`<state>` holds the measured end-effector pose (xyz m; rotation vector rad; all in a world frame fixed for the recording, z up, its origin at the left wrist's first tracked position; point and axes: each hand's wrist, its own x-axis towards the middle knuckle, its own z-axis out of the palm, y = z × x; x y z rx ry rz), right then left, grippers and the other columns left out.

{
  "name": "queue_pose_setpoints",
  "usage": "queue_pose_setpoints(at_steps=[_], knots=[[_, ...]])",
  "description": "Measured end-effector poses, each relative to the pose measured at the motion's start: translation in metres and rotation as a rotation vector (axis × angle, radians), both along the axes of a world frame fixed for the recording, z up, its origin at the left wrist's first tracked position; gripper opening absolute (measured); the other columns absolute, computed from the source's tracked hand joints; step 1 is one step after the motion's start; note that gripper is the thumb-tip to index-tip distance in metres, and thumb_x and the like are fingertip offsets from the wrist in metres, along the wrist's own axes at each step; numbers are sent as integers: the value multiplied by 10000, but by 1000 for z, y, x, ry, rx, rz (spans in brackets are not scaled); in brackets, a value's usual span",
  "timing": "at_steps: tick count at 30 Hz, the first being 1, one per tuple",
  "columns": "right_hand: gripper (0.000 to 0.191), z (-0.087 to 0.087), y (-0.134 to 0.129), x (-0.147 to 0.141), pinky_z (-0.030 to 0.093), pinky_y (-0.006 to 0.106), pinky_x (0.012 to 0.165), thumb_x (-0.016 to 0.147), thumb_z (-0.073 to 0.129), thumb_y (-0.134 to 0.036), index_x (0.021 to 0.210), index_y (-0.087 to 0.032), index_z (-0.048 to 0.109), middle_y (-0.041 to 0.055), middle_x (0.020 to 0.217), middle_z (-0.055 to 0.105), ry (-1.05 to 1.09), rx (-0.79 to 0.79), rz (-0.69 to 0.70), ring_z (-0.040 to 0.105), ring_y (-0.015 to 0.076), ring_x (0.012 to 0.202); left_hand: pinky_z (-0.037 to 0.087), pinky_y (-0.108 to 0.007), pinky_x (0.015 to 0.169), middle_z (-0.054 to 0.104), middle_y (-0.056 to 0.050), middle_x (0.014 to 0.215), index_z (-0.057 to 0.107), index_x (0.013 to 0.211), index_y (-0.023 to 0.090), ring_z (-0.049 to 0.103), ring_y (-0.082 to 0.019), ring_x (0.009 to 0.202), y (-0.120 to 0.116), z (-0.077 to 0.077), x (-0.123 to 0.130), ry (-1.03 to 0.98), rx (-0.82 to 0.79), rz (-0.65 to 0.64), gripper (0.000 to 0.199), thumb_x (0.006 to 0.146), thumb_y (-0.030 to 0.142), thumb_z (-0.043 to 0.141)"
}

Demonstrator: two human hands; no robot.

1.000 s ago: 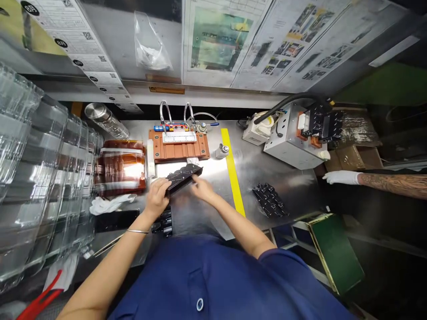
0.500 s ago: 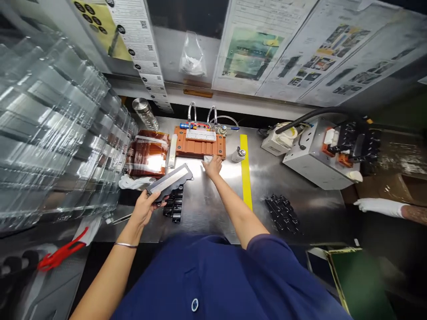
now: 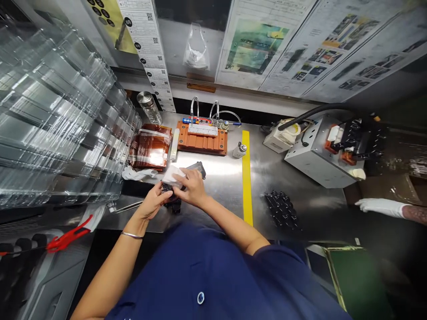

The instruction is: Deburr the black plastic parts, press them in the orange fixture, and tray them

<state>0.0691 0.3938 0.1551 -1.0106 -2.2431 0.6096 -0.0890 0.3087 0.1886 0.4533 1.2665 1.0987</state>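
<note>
My left hand (image 3: 154, 202) grips the near end of a dark grey elongated part (image 3: 199, 169), with its thumb on top. Fingers of my right hand (image 3: 192, 186) are closed on a folded white cloth (image 3: 173, 176), which lies over the part and hides its middle. Beneath my hands, black moulded pieces (image 3: 176, 206) show in part on the steel table. Behind them stands an orange-brown fixture (image 3: 202, 143) with a white perforated strip (image 3: 203, 130) on top.
Stacked clear trays (image 3: 66, 115) rise at the left, beside amber sheets (image 3: 151, 149). A small metal-topped bottle (image 3: 239, 150) stands by the yellow tape (image 3: 246, 178). More black pieces (image 3: 283, 210) and a grey machine box (image 3: 310, 155) are right. Another person's white-gloved hand (image 3: 380, 206) is far right.
My right hand has moved from the fixture's front edge back and left onto the grey part, bringing the white cloth. My left hand still holds the part, now slightly further right.
</note>
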Motion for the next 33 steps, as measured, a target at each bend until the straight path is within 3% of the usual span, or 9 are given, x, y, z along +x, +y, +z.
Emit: queue_pose_setpoints(at_steps=[4, 5, 10, 12, 16, 18, 26, 29, 33], knots=[[385, 7, 15, 15, 405, 429, 920, 807, 629, -361, 1170, -236, 664, 111, 1221, 596, -53, -68, -299, 513, 266, 1056, 588, -372, 802, 669, -117, 1145, 559, 1191, 171, 659, -265, 1017, -2, 12, 3, -30, 24, -60, 565, 696, 328, 782], [390, 10, 15, 17, 405, 425, 915, 808, 627, -362, 1175, -235, 662, 112, 1222, 594, -52, -59, -281, 510, 265, 1054, 589, -373, 800, 665, -118, 1155, 557, 1199, 172, 657, -266, 1021, -2, 14, 4, -29, 23, -68, 568, 702, 336, 778], [400, 30, -1, 7, 381, 398, 936, 810, 628, -367, 1200, -280, 646, 82, 1287, 568, -45, 69, 135, 490, 243, 1085, 594, -341, 772, 650, -123, 1192, 584, 1166, 176, 630, -278, 1077, -4, 21, 5, 11, 42, -37, 544, 694, 361, 782], [398, 33, 8, 9, 384, 396, 932, 809, 627, -362, 1197, -272, 646, 80, 1279, 573, -55, 40, 43, 494, 243, 1076, 595, -360, 776, 670, -118, 1153, 588, 1150, 177, 650, -274, 1035, -5, 24, 4, -1, 49, -5, 526, 696, 364, 777], [382, 30, 40, 26, 390, 416, 943, 801, 622, -338, 1173, -254, 652, 82, 1244, 579, -56, -104, -307, 491, 265, 1081, 585, -416, 820, 683, -102, 1127, 587, 1147, 190, 677, -263, 976, -9, 32, 0, -15, 63, 92, 513, 693, 337, 777], [379, 29, 40, 29, 391, 429, 945, 807, 609, -338, 1174, -252, 647, 89, 1246, 567, -51, -133, -368, 486, 275, 1083, 575, -437, 847, 674, -101, 1158, 587, 1150, 197, 672, -266, 996, -11, 33, -2, -20, 67, 116, 508, 699, 336, 774], [378, 43, -42, 2, 400, 420, 918, 797, 616, -407, 1160, -313, 655, 68, 1259, 582, -65, 45, 106, 521, 247, 1037, 546, -400, 909, 674, -92, 1189, 622, 1096, 204, 623, -263, 1112, -3, 23, 4, -60, 118, 315, 456, 731, 451, 740], [368, 38, -22, 11, 409, 416, 919, 794, 619, -387, 1148, -299, 666, 72, 1251, 590, -23, 29, -45, 529, 247, 1044, 555, -379, 891, 670, -76, 1209, 626, 1124, 219, 639, -242, 1083, -3, 25, 3, -65, 178, 326, 421, 765, 420, 718], [395, 9, 41, 35, 420, 399, 950, 803, 603, -367, 1169, -228, 655, 95, 1233, 599, 58, -95, -386, 525, 249, 1081, 559, -395, 882, 693, -64, 1162, 636, 1116, 226, 676, -241, 1009, -9, 31, -4, -81, 182, 312, 394, 765, 380, 726]])
